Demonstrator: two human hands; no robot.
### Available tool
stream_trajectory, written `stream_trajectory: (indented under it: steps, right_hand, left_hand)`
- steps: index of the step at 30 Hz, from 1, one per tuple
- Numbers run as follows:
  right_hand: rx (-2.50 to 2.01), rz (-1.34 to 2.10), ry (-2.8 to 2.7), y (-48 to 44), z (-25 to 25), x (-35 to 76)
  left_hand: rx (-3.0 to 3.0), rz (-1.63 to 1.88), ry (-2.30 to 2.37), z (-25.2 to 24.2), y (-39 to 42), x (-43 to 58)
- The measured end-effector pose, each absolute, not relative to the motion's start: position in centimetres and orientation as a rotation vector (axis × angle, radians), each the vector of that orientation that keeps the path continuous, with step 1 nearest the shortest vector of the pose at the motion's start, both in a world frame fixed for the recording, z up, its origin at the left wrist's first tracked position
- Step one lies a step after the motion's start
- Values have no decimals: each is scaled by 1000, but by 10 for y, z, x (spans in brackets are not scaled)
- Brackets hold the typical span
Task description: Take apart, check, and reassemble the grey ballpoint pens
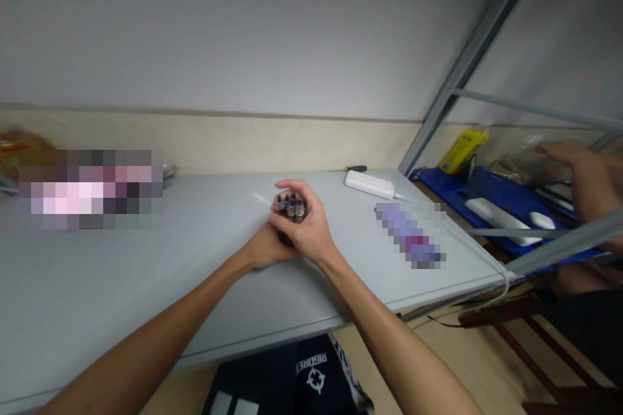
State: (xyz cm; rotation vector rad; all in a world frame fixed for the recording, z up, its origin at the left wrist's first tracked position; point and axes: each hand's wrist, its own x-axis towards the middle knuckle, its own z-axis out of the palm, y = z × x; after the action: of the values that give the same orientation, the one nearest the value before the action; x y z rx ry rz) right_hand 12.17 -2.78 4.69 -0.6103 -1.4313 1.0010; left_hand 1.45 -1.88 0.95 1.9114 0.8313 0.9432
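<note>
Black pens with clear ends stand bundled, ends upward, within the curled fingers of the right hand, its thumb across their near side. The left hand meets the bundle low down; its fingers are mostly hidden, their grip undeterminable. On the neighbouring blue surface stands a yellow packet, contents unseen. Bare grey table extends leftward; its front edge passes beneath both forearms. A white power strip and screwdriver lie rear right.

So left arm and right arm are bare, angled inward; right hand curled round, left hand tucked alongside, partly hidden.
</note>
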Motion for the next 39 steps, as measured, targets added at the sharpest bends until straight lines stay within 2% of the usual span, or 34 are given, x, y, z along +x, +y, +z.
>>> stream_trajectory:
  steps: [11, 21, 39]
  right_hand:
    - [-698, 1145, -1388, -26, 46, 125]
    - [-787, 1093, -1417, -25, 47, 121]
    - [-759, 1028, -1317, -23, 46, 116]
  left_hand:
    - [1997, 1015, 952, 4, -17, 21]
    - [2275, 880, 1097, -4, -5, 20]
    - [2085, 990, 1035, -1, -8, 19]
